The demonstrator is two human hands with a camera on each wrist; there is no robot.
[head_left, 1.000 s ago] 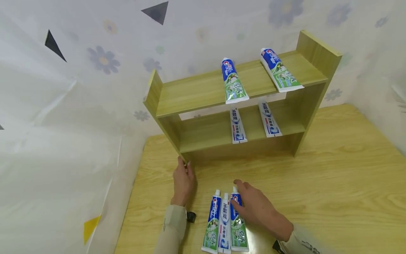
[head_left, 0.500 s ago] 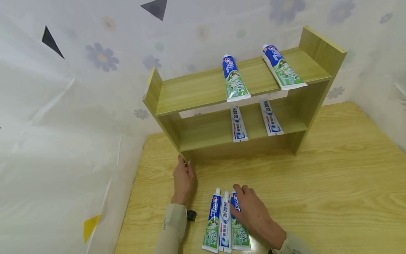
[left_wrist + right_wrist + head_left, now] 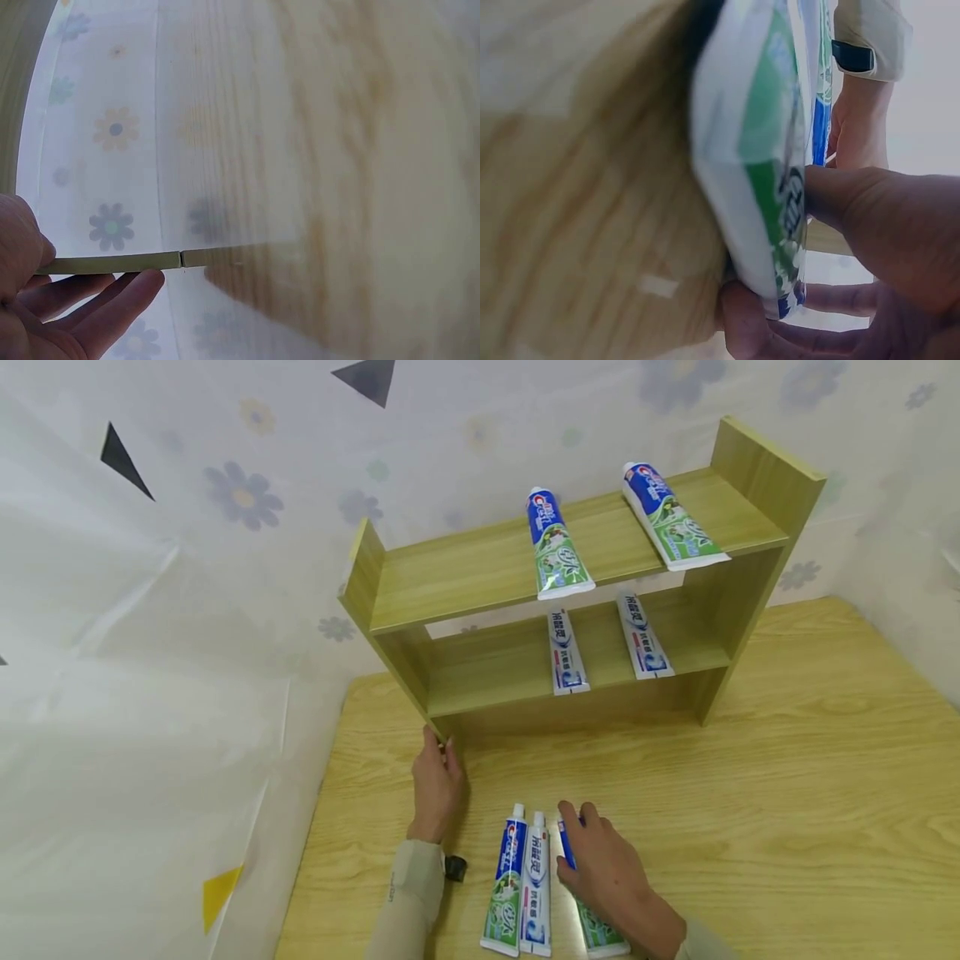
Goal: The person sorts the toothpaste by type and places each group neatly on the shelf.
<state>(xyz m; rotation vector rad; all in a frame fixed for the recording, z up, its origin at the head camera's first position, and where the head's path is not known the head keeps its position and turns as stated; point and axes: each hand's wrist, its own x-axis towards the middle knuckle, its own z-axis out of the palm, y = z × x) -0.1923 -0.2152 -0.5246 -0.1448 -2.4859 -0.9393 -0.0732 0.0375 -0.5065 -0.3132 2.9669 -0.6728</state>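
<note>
The left hand [image 3: 437, 789] grips the lower front edge of the shelf's left side panel; in the left wrist view its thumb and fingers [image 3: 124, 307] lie on either side of the board [image 3: 112, 264]. My right hand [image 3: 611, 872] holds a blue and green toothpaste tube [image 3: 597, 935] by its sides, thumb on one side and fingers round the other, as the right wrist view shows on the tube [image 3: 761, 180]. Left of it, another blue and green tube [image 3: 506, 885] and a white tube [image 3: 536, 893] lie side by side on the table.
The wooden shelf [image 3: 480, 681] stands near the back wall. Two blue and green tubes [image 3: 557, 547] [image 3: 671, 518] lie on its top board, two white tubes [image 3: 567, 652] [image 3: 643, 639] on the middle one. A plastic sheet [image 3: 150, 735] hangs at the left of the table [image 3: 825, 777].
The right hand has taken hold of the rightmost table tube and shifted it right, tilted and apart from the white one. The left hand stays on the shelf panel.
</note>
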